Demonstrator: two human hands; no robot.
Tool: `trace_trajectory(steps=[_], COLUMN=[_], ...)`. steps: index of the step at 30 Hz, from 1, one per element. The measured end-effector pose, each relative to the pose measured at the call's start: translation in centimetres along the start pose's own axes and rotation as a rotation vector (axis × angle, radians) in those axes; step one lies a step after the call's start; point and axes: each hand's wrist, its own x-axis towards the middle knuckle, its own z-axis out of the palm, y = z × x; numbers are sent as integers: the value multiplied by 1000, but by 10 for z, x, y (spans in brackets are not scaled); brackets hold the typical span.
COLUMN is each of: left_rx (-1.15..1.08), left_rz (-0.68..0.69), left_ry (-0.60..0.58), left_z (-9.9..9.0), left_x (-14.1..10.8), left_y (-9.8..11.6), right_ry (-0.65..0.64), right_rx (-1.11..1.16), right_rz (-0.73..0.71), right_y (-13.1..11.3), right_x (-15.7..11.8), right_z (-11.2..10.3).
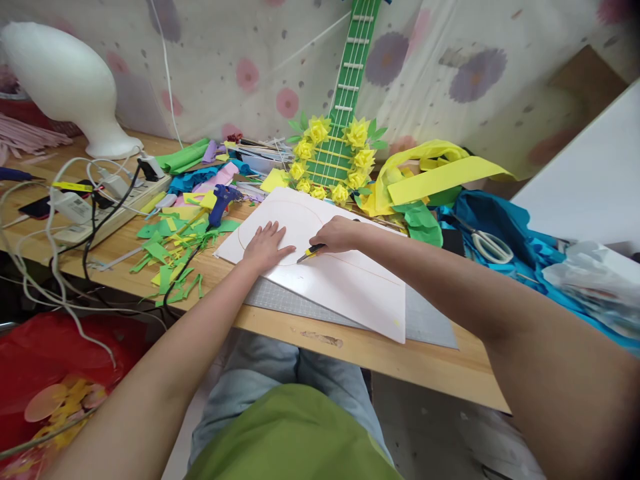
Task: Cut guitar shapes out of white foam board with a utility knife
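Note:
A white board (357, 293) with a curved outline drawn on it lies aslant on a grey cutting mat (430, 323). My left hand (267, 248) rests flat on the board, fingers spread, inside the drawn curve. In my right hand (333, 235) is a yellow and black utility knife (313, 251). Its blade points down and to the left at the board's surface, close to the drawn line; whether the tip touches the board I cannot tell. Part of the outline is hidden under my hands and right forearm.
Behind the board stands a green paper guitar (345, 93) with yellow flowers. At left are a blue glue gun (223, 203), green and yellow paper scraps (165, 250), a power strip (117, 213) with cables, and a white foam head (65, 77). Scissors (493, 247) lie at right on blue paper.

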Motion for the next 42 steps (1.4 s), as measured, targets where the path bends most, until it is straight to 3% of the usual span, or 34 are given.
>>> trace_trajectory(steps=[22, 42], left_rx=[12, 5], left_rz=[-45, -51], left_ry=[-61, -70], left_z=[-6, -7], left_x=[3, 3], left_y=[3, 3], right_ry=[-16, -83], right_rx=[-92, -102], right_rz=[-50, 20], right_y=[11, 21], right_x=[-3, -19], right_z=[10, 7])
